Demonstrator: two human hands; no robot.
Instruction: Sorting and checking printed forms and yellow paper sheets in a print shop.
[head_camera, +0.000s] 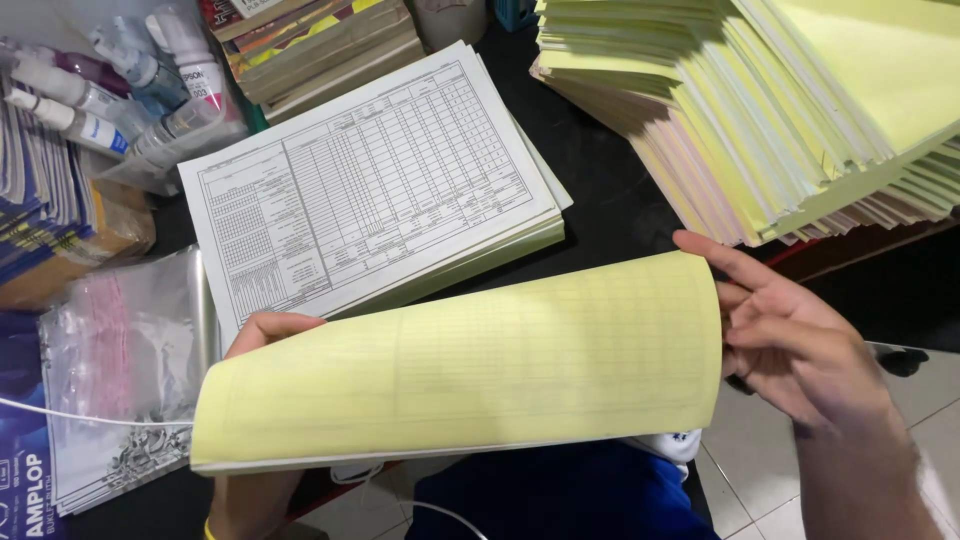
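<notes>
This looks like a small print or stationery shop. A black tabletop (610, 190) carries a stack of printed forms (370, 190) at 11 o'clock, heaped yellow and pink sheets (760, 110) at 1 o'clock, printer ink bottles (110, 90) at 10 o'clock and packets of envelopes (110, 380) at 9 o'clock.

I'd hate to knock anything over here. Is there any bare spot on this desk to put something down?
Only a dark strip of desk between the white printed forms and the big yellow paper stack. The left is crowded with ink bottles, booklets and plastic sleeves.
</notes>
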